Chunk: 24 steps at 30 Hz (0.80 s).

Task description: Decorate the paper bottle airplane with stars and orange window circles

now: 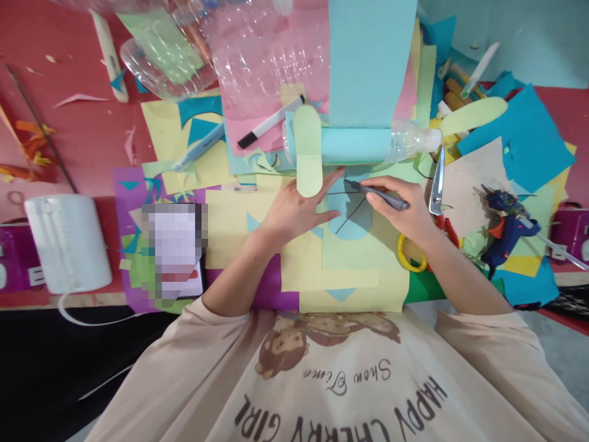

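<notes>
My left hand (297, 209) lies flat with fingers stretched out, pressing down on a light blue paper shape (352, 218) that rests on yellow sheets. My right hand (405, 209) grips a dark grey marker (377, 193), its tip touching the blue shape near its top edge, where thin dark lines are drawn. Just beyond my hands lies a clear plastic bottle (363, 144) on its side, wrapped in light blue paper, with a pale green paper wing (307, 150) across it.
Scissors with red and yellow handles (435, 202) lie right of my right hand. A blue glue gun (506, 227) sits further right. Black marker (271, 120), blue pen (200, 147), white roll (67, 242), clear plastic pieces (165, 61) and coloured paper scraps surround the work.
</notes>
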Motion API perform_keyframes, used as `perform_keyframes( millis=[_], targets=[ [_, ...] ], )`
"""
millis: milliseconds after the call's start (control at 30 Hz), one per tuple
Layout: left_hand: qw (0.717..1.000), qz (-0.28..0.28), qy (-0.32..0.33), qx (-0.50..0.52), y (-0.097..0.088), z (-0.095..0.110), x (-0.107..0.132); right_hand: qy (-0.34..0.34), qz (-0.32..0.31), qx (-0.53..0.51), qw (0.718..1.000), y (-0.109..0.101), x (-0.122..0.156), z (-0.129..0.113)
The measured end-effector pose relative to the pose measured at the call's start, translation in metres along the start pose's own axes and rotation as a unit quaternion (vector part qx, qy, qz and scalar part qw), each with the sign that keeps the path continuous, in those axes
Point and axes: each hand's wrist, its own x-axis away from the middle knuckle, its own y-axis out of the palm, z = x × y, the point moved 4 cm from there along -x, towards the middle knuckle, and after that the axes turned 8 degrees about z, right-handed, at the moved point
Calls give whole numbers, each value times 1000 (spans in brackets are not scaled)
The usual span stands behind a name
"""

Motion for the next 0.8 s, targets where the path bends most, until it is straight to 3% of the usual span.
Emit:
perform_keyframes(
  millis=[800],
  targets=[
    [1000, 7, 4, 7, -1, 0, 1, -30, -39, 24, 998, 2, 2, -3]
  ],
)
